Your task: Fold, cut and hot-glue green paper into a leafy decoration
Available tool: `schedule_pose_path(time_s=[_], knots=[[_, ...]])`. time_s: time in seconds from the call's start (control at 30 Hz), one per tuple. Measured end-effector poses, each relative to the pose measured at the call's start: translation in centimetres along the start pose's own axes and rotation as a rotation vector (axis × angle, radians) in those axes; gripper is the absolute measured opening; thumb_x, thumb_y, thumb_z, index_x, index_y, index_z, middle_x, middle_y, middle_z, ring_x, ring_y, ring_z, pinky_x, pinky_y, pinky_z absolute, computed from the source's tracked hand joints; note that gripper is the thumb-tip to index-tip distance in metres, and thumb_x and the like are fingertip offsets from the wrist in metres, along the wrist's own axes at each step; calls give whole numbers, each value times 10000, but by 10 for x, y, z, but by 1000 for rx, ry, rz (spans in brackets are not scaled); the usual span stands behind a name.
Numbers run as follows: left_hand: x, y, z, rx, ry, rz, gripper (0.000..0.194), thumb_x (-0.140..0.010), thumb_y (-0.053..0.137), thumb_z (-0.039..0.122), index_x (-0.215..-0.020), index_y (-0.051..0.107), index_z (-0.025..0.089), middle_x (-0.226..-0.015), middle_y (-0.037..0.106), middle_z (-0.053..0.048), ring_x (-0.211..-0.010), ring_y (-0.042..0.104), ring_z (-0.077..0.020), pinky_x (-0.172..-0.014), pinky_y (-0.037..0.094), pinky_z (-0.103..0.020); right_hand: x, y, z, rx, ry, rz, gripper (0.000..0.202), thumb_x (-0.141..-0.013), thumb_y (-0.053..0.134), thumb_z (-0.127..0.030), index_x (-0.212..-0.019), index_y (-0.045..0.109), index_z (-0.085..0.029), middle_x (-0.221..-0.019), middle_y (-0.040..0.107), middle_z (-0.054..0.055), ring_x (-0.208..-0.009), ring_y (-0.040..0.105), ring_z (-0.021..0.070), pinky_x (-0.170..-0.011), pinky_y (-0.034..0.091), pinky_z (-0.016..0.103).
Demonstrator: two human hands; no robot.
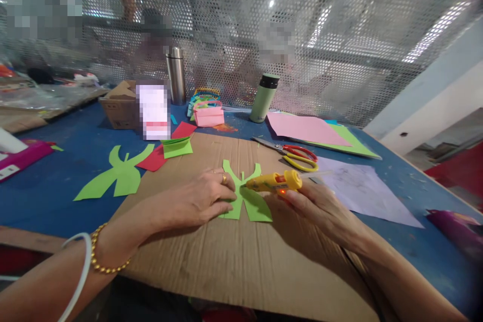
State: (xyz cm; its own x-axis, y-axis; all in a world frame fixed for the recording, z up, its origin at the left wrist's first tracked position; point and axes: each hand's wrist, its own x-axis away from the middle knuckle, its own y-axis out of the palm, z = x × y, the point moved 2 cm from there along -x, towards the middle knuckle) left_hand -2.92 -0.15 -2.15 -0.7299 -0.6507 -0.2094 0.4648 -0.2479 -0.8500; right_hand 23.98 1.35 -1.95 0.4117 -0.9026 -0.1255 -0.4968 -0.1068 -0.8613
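A green cutout (238,201) with two upper prongs and two lower flaps lies on a sheet of brown cardboard (234,261). My left hand (215,193) rests on its left part, fingers laid over it and holding nothing up. My right hand (320,206) grips a yellow glue gun (275,181) with a small red light; its nozzle points left, at the cutout's middle. Whether the tip touches the cutout, I cannot tell. A second green cutout (119,173) of similar shape lies to the left, overlapping red pieces (154,158). Behind them stands a folded green piece (177,147).
Scissors (290,153) lie beyond the glue gun. Pink sheets (309,128) and a pale lilac sheet (362,188) are on the right. Further back stand a green bottle (264,100), a steel flask (176,75), small baskets (209,115), a box (118,105) and a phone (154,110).
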Motion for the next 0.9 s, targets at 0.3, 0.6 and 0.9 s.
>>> schedule_pose_path(time_s=[0.3, 0.6, 0.9], knots=[[-14, -11, -30, -201, -451, 256, 316, -945, 501, 285, -728, 691, 156, -845, 631, -82, -755, 567, -198, -690, 393, -335, -2, -3, 0, 3, -19, -5, 488, -963, 413, -600, -764, 661, -230, -707, 649, 43, -672, 589, 218, -634, 460, 329], [-48, 2, -45, -263, -622, 273, 197, -812, 640, 351, -834, 697, 164, -932, 681, -130, -918, 628, -273, -741, 427, -334, -3, -2, -2, -4, -67, -8, 516, -1003, 379, -582, -771, 661, -218, -799, 712, 59, -781, 642, 236, -760, 490, 350], [-39, -10, -30, -79, -660, 295, 383, -807, 599, 352, -509, 386, 240, -540, 524, -61, -687, 597, -243, -623, 389, -339, -6, 5, 11, 12, -75, -43, 506, -1041, 332, -564, -894, 671, -219, -873, 712, 49, -827, 646, 223, -820, 469, 365]])
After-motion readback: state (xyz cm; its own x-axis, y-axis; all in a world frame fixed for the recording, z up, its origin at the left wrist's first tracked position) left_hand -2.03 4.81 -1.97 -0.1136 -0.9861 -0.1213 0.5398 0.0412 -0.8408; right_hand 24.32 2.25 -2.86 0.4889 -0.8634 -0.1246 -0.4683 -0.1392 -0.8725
